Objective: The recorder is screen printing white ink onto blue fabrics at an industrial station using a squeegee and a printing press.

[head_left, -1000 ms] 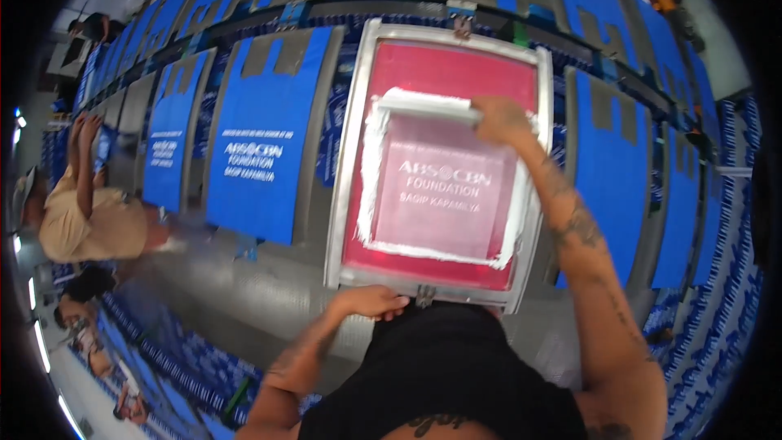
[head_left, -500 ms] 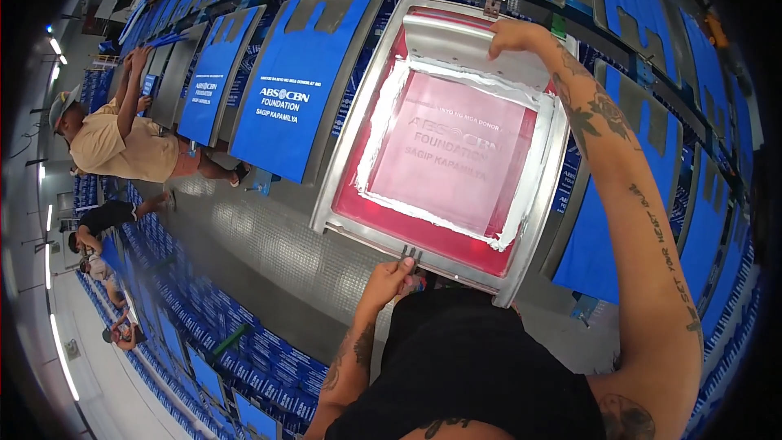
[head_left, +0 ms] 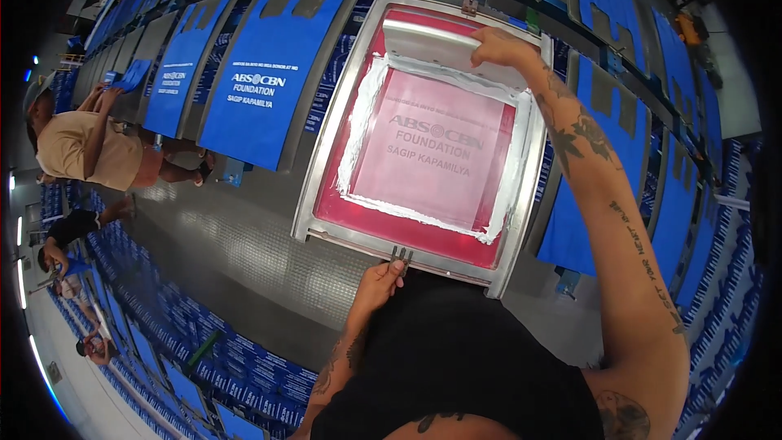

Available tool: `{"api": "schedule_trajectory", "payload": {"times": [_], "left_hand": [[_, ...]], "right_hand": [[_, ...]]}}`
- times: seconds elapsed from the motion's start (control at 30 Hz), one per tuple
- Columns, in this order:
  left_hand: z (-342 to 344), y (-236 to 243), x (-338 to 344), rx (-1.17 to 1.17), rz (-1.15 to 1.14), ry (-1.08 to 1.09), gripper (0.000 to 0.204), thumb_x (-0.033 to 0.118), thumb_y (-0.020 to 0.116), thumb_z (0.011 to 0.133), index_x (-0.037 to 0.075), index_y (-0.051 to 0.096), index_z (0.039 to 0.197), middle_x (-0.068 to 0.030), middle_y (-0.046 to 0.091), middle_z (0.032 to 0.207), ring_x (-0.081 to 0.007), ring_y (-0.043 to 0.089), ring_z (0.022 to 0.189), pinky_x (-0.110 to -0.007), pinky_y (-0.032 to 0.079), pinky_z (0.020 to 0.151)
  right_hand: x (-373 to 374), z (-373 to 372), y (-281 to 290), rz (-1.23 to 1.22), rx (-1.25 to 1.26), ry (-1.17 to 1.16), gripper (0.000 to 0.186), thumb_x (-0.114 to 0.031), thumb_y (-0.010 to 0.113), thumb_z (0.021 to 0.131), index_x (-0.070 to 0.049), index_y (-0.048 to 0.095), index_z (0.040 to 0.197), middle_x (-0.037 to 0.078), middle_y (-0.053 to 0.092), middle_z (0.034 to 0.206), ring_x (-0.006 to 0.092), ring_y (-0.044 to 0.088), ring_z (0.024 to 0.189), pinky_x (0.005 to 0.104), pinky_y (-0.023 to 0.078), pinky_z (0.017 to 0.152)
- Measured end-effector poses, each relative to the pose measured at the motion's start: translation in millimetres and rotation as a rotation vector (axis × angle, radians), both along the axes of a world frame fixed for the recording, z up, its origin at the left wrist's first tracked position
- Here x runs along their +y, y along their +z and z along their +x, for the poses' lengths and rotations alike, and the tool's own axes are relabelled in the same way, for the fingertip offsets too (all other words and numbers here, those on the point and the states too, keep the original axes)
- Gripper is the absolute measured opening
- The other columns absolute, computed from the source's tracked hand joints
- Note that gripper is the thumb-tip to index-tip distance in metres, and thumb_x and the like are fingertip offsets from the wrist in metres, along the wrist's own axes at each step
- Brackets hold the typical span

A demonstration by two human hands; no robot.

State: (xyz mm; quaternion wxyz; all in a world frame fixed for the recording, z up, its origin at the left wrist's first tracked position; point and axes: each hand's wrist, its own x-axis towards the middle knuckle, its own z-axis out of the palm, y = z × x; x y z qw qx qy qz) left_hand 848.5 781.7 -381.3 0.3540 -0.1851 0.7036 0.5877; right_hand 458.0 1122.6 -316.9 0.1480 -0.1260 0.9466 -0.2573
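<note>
Our right grip (head_left: 503,50) holds the squeegee (head_left: 432,44); our left grip (head_left: 380,285), the frame (head_left: 338,118)'s clip (head_left: 401,256). Left of both, 2 printed bags (head_left: 265,126); rightward, 1 bag (head_left: 564,224) looks unprinted.

Right arm (head_left: 623,220) extended forward, elbow bent, out to right. Right forearm (head_left: 590,155) angled up-left, tattooed. Right hand (head_left: 503,50) far from torso (head_left: 456,350), back uppermost, fingers (head_left: 482,36) curled in grip. Left forearm (head_left: 340,358) tattooed, kept low. Left hand (head_left: 380,286) near torso, pinching, thumb (head_left: 397,267) on top.
</note>
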Motion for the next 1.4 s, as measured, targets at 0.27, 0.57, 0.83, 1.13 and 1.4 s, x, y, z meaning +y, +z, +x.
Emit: {"api": "schedule_trajectory", "payload": {"times": [0.27, 0.57, 0.83, 1.13, 1.4], "left_hand": [[-20.0, -35.9, -20.7, 0.098, 0.148, -0.316, 0.061, 0.056, 0.048, 0.094, 0.005, 0.062, 0.065, 0.0, 0.049, 0.051, -0.0106, 0.049, 0.049, -0.026, 0.038, 0.049], [-34.8, -46.1, -29.4, 0.148, 0.148, -0.578, 0.066, 0.059, 0.043, 0.095, 0.004, 0.063, 0.063, -0.0061, 0.052, 0.049, -0.0187, 0.055, 0.05, -0.033, 0.044, 0.054], [-106.7, 29.3, -63.5, 0.459, -0.18, -0.842, 0.046, 0.041, 0.048, 0.094, 0.002, 0.07, 0.088, -0.0195, 0.068, 0.083, -0.0379, 0.066, 0.083, -0.045, 0.049, 0.08], [-165.5, -19.4, -136.4, 0.591, -0.584, -0.231, 0.046, 0.037, 0.041, 0.1, -0.004, 0.059, 0.1, -0.0269, 0.063, 0.094, -0.0449, 0.059, 0.091, -0.046, 0.045, 0.084], [-128.7, 5.1, -78.1, 0.521, -0.426, -0.046, 0.055, 0.042, 0.037, 0.102, -0.008, 0.059, 0.096, -0.0161, 0.06, 0.077, -0.0197, 0.052, 0.074, -0.035, 0.045, 0.071]], "right_hand": [[-68.1, 136.4, -23.8, 0.176, 0.138, -0.108, 0.033, -0.006, 0.053, 0.072, -0.01, 0.065, 0.103, 0.013, 0.067, 0.103, 0.0329, 0.061, 0.101, 0.0424, 0.049, 0.087], [-194.4, 355.1, -10.5, 0.288, 0.37, -0.123, 0.038, -0.005, 0.064, 0.06, -0.011, 0.06, 0.097, 0.002, 0.062, 0.094, 0.0235, 0.057, 0.086, 0.0368, 0.043, 0.07], [-117.6, 296.2, 24.0, 0.108, -0.125, -0.508, 0.042, -0.023, 0.072, 0.075, -0.002, 0.063, 0.11, 0.02, 0.068, 0.088, 0.0296, 0.068, 0.082, 0.037, 0.052, 0.076], [8.1, 318.5, -57.6, -1.114, -0.244, -1.159, 0.043, -0.025, 0.068, 0.082, 0.005, 0.059, 0.111, 0.015, 0.067, 0.096, 0.0262, 0.067, 0.081, 0.0381, 0.055, 0.073], [54.3, 366.8, -68.5, -1.378, -0.219, -1.22, 0.044, -0.022, 0.067, 0.082, 0.004, 0.056, 0.115, 0.014, 0.065, 0.098, 0.0257, 0.066, 0.082, 0.0375, 0.055, 0.075]]}}
